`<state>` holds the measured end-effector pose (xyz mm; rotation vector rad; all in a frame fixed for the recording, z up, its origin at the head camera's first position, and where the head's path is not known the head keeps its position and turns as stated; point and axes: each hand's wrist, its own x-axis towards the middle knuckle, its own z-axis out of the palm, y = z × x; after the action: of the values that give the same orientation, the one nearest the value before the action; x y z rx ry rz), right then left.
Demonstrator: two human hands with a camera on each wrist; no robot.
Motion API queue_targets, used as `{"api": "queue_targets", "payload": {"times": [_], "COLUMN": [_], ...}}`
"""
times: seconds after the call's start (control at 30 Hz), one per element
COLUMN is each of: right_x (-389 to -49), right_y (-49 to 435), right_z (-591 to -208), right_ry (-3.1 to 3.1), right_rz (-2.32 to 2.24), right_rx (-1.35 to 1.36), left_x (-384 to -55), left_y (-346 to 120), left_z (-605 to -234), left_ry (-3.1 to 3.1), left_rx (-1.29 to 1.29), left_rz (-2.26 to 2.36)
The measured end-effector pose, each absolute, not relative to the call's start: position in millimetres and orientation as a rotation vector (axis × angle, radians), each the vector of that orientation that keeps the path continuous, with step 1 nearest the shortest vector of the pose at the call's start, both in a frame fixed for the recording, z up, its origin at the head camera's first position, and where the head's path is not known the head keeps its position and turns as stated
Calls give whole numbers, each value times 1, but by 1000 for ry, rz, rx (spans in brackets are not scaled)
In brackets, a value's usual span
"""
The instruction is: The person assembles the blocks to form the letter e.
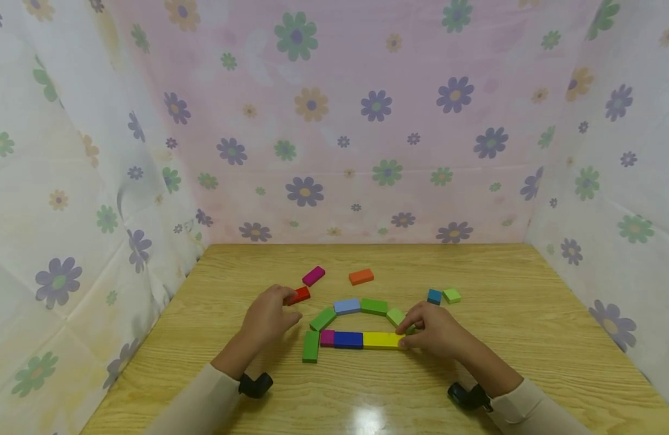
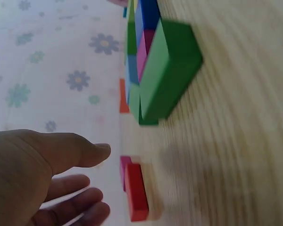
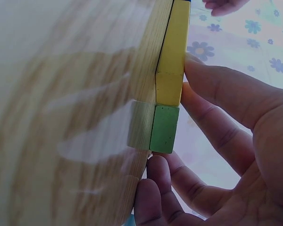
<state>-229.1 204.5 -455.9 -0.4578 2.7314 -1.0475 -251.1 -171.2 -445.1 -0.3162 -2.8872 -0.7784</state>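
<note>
My left hand [image 1: 269, 317] reaches over the left of the table, fingers apart, near a red block [image 2: 137, 192]. In the left wrist view, its thumb and fingers show a gap from that block. My right hand [image 1: 435, 331] is at the right end of a flat row: magenta [image 1: 327, 338], dark blue [image 1: 348, 340] and yellow block [image 1: 380, 341]. Its thumb and index fingertips touch the yellow part's top edge. Other fingertips lie by a green block [image 3: 165, 129] at the row's end, mostly hidden in the head view. Green [image 1: 311, 346] and light blue blocks [image 1: 347, 306] arch behind the row.
Behind the arch lie a magenta block [image 1: 314, 276] and an orange block [image 1: 361, 277]. A blue block [image 1: 434, 296] and a light green block [image 1: 451, 295] sit beyond the right hand. Flowered cloth [image 1: 334, 121] surrounds the wooden table [image 1: 258, 260] on three sides.
</note>
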Motion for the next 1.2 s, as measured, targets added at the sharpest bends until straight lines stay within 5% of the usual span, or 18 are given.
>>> {"api": "queue_targets", "payload": {"times": [0.53, 1.2], "right_x": [-230, -231], "right_y": [204, 208], "right_z": [-459, -461], "right_ry": [2724, 2714], "right_rz": [-1070, -1081], "right_rx": [-480, -481], "left_x": [-305, -320], "left_y": [-190, -192], "left_z": [-464, -472], "left_ry": [-2946, -3001], "left_rx": [-405, -415], "left_rz": [-749, -896]}}
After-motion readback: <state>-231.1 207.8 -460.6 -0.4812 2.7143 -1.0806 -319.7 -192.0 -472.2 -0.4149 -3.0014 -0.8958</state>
